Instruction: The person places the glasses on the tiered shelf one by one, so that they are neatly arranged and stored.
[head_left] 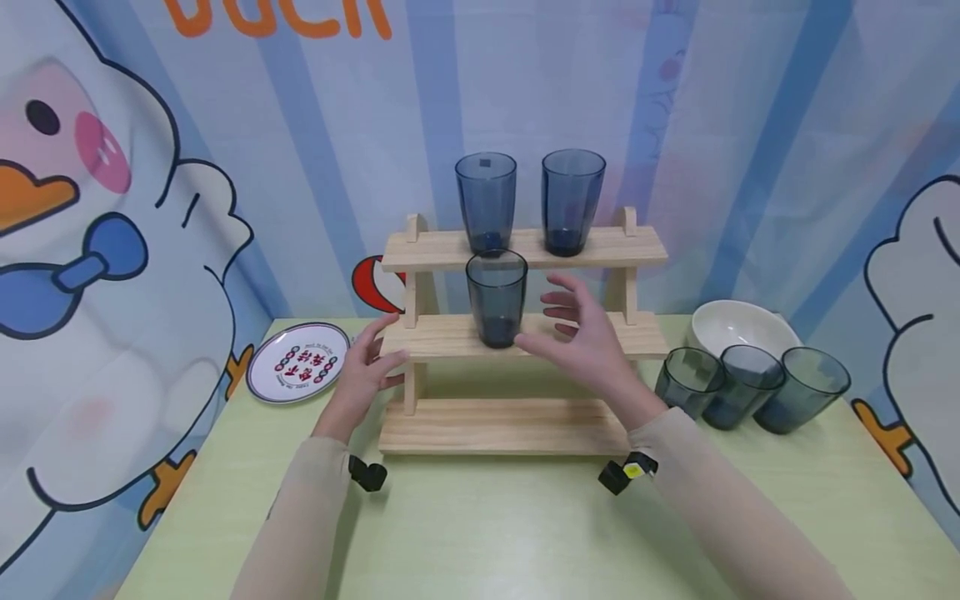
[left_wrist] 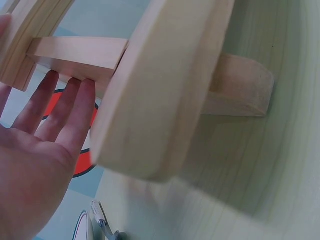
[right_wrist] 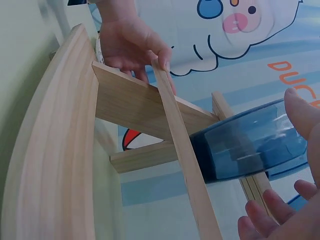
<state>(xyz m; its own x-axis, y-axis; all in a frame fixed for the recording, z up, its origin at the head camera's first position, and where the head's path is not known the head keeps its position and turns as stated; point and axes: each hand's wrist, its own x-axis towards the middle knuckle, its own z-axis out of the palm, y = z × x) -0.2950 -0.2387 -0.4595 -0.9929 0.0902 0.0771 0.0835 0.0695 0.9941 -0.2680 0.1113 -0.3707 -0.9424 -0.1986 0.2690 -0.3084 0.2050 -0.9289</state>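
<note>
A three-tier wooden display rack [head_left: 506,427] stands on the table. My left hand [head_left: 362,379] grips the left end of its middle shelf, thumb at the front edge; in the left wrist view the fingertips [left_wrist: 86,89] touch the side upright. A blue-grey drinking glass [head_left: 497,302] stands upright on the middle shelf, left of my right hand [head_left: 581,337]. That hand is spread, its thumb low by the glass's base; the right wrist view shows a gap between the thumb [right_wrist: 300,112] and the glass [right_wrist: 240,145]. Two like glasses [head_left: 486,200] [head_left: 572,200] stand on the top shelf.
Three more glasses [head_left: 690,379] [head_left: 742,392] [head_left: 798,396] stand close together on the table at right, before a white bowl [head_left: 738,323]. A plate with red lettering [head_left: 298,362] lies at left. A printed curtain [head_left: 337,167] hangs behind the rack.
</note>
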